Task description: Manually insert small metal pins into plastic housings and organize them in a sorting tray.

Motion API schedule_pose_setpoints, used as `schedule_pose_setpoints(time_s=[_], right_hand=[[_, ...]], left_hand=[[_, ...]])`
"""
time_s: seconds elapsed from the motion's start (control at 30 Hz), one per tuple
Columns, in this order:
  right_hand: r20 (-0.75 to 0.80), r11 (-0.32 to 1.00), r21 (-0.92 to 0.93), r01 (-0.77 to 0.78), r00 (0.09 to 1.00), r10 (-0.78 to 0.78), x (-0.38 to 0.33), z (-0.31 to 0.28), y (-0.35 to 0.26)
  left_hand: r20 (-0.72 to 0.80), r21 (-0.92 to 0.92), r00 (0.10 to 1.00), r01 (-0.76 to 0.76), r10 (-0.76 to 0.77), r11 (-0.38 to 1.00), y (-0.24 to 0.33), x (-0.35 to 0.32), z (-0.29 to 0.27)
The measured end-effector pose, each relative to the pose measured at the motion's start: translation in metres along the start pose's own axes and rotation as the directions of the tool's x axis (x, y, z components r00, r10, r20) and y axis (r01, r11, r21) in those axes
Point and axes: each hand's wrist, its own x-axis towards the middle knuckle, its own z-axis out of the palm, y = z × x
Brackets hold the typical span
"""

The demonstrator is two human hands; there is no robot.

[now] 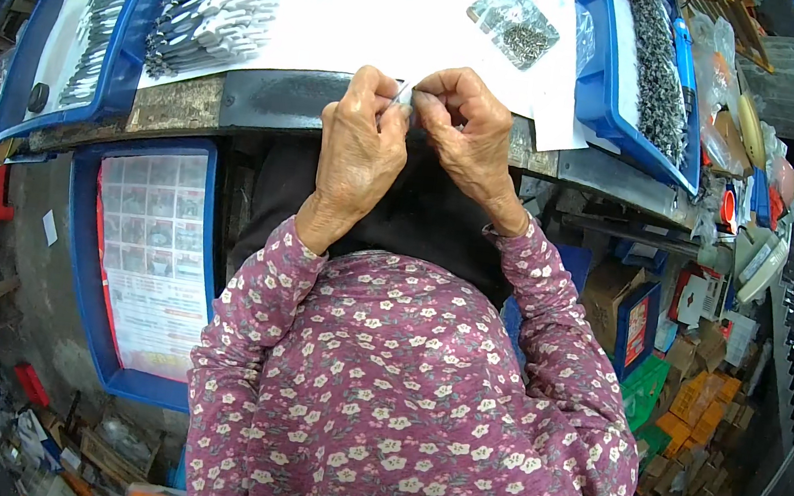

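Observation:
My left hand (359, 149) and my right hand (466, 133) meet at the near edge of the workbench (267, 98). Together their fingertips pinch a small thin metal part (403, 93), mostly hidden by the fingers. Both forearms wear purple flowered sleeves. Just beyond the hands lies a white sheet (366, 16) covering the bench top. A clear bag of tiny dark metal pieces (518, 30) rests on it behind my right hand.
A blue tray (127, 66) at the left holds rows of white and grey parts. Another blue tray (600, 85) at the right is full of small dark parts. A blue bin lined with printed paper (153, 258) stands on the floor at the left; boxes crowd the right.

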Motion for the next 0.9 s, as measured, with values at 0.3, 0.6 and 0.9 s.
schedule_pose_setpoints(time_s=[0.3,0.6,0.9], right_hand=[[-0.001,0.998,0.058,-0.038,0.999,0.038,0.0,0.001,0.003],[-0.004,0.997,-0.075,-0.007,1.0,0.006,-0.001,0.003,0.004],[0.009,0.971,-0.172,0.165,0.986,-0.166,-0.002,0.002,0.01]], left_hand=[[0.023,-0.039,0.997,0.077,-0.076,0.996,0.003,-0.001,-0.002],[0.015,-0.028,0.996,0.085,-0.085,0.996,0.001,-0.002,-0.002],[0.021,0.006,0.999,0.03,-0.03,1.0,0.0,-0.003,-0.002]])
